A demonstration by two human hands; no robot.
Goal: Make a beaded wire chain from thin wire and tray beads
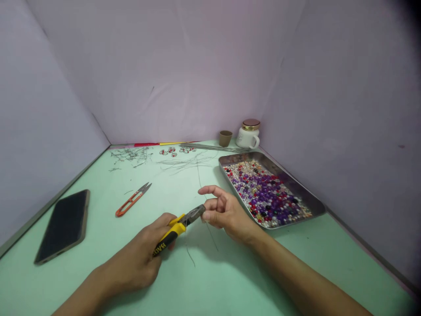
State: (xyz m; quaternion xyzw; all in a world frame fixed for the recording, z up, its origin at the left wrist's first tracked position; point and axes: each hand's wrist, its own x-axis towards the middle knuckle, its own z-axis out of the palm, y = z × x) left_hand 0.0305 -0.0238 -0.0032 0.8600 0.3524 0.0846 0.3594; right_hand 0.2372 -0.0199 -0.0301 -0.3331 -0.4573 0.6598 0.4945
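Observation:
My left hand [144,250] is wrapped round the yellow-and-black handles of a pair of pliers [179,228]. The jaws of the pliers point up and to the right and meet the fingertips of my right hand [230,215]. Thumb and forefinger of that hand pinch a thin wire [211,237], which runs up past the fingers and down below them; its other fingers are partly raised. Whether the jaws close on the wire is hidden by the fingertips. A short piece of wire [190,256] shows just below the pliers.
A metal tray [315,204] of mixed beads stands right of my right hand. Orange thread snips [133,200] and a phone [62,226] lie to the left. Farther back are wire scraps [131,156], beaded pieces [172,150], long wires [217,148], a brown cup [225,138] and a lidded mug [246,137].

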